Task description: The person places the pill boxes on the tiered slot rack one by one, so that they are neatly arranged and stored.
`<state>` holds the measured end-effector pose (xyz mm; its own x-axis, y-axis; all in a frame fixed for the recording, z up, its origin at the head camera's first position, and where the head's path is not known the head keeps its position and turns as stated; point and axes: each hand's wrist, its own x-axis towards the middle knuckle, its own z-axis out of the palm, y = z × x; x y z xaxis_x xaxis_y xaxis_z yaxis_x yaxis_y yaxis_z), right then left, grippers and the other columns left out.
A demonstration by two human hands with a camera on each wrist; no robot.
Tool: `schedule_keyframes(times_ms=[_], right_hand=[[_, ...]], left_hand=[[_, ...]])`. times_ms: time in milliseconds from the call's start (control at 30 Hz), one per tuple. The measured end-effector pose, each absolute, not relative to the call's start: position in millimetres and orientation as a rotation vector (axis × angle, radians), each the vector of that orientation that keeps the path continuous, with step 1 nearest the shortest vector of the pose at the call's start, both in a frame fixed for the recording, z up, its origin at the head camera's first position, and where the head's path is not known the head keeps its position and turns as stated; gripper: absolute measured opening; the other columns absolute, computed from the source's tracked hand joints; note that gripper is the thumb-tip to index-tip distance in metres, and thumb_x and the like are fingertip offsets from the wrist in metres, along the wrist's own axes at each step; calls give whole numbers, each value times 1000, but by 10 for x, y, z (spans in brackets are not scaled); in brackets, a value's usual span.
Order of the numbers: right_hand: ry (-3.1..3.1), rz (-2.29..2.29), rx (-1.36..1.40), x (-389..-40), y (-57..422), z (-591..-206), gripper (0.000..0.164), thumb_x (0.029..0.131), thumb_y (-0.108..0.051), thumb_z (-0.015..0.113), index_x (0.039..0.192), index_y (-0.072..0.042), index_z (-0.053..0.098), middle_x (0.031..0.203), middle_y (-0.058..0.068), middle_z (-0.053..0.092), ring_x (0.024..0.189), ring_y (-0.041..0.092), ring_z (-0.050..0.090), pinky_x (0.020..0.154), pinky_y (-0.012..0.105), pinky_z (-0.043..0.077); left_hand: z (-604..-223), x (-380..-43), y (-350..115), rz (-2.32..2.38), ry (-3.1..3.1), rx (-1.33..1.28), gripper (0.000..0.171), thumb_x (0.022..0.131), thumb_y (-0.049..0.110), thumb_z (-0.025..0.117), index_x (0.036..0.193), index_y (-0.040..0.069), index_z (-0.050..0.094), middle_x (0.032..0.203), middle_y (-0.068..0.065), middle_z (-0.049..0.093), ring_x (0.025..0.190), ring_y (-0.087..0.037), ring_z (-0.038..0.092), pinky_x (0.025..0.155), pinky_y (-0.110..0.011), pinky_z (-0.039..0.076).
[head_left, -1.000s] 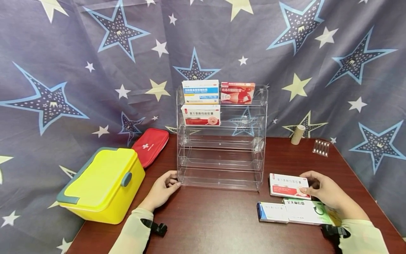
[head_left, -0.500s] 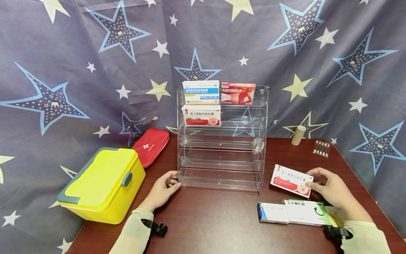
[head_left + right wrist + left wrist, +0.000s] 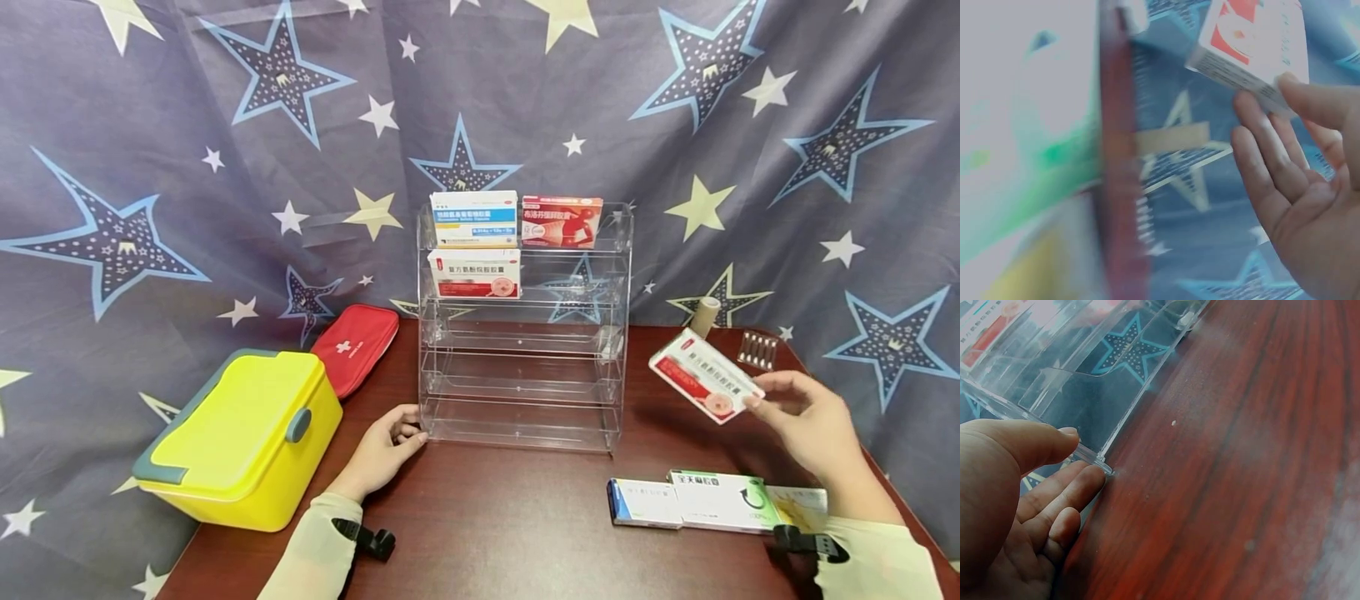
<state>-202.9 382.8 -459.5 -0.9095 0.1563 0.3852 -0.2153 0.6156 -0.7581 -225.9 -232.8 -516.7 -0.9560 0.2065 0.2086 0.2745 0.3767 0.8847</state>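
White-and-red, the medicine box [image 3: 707, 377] is tilted, its left end higher, and held raised off the worktop [image 3: 517, 533], to the right of the clear rack [image 3: 520, 436] and well apart from it. The right hand [image 3: 813, 425] pinches its lower right end between thumb and fingers. Below it, lying in a row on the worktop, are a blue-edged box [image 3: 647, 503], a green-and-white box [image 3: 716, 502] and a yellowish box [image 3: 804, 506]. The left hand [image 3: 381, 454] grips the rack's lower left corner, thumb and fingers on either side of the edge. On the rack's top tier stand a blue-and-white box [image 3: 475, 219] and a red box [image 3: 562, 222]; a matching carton [image 3: 475, 274] stands on the second tier, at left. Farther left are a red pouch [image 3: 356, 350] and a yellow case [image 3: 240, 417]; behind the raised box, a beige roll [image 3: 706, 315] and a swab pack [image 3: 757, 350]. A starry curtain [image 3: 510, 75] hangs behind.
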Motion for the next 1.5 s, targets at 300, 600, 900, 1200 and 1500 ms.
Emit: schedule_keyframes(times_ms=[300,600,900,1200,1500], right_hand=[[-2146,1388,134,-2107,3478,-3547,31,89,8,77,118,5,68,88,-21,75,78,-6,72,56,13,51],[-2182,1277,270,-2647,2755,-2829,29,88,-7,85,116,-4,75,83,-23,73,73,-8,70,46,16,40],[-2271,1166,305,-3115,2156,-2762,24,94,-16,80,117,-10,76,120,6,61,87,3,73,59,16,50],[-2329,902,327,-3187,2046,-2760,21,95,-15,79,116,-13,78,110,5,64,93,22,77,60,19,48],[-2281,804,289,-3131,2014,-2696,20,94,-15,80,113,-15,81,109,7,69,86,19,75,68,23,46]], left_hand=[[-5333,-2348,-2376,-1631,-2564,-438,40,95,-1,74,133,-1,63,111,-15,68,97,-30,69,81,-29,52],[-5267,-2310,-2349,-1623,-2559,-431,39,95,-4,73,132,-4,62,110,-17,69,97,-32,69,81,-27,52],[-5154,-2248,-2330,-1653,-2578,-429,39,95,-3,73,133,-4,61,110,-17,68,97,-32,68,82,-29,52],[-5160,-2269,-2337,-1640,-2572,-454,40,95,-3,73,133,-6,61,110,-18,69,97,-33,68,81,-28,52],[-5173,-2265,-2328,-1634,-2576,-440,39,95,-3,73,132,-5,61,110,-18,69,95,-32,68,81,-29,52]])
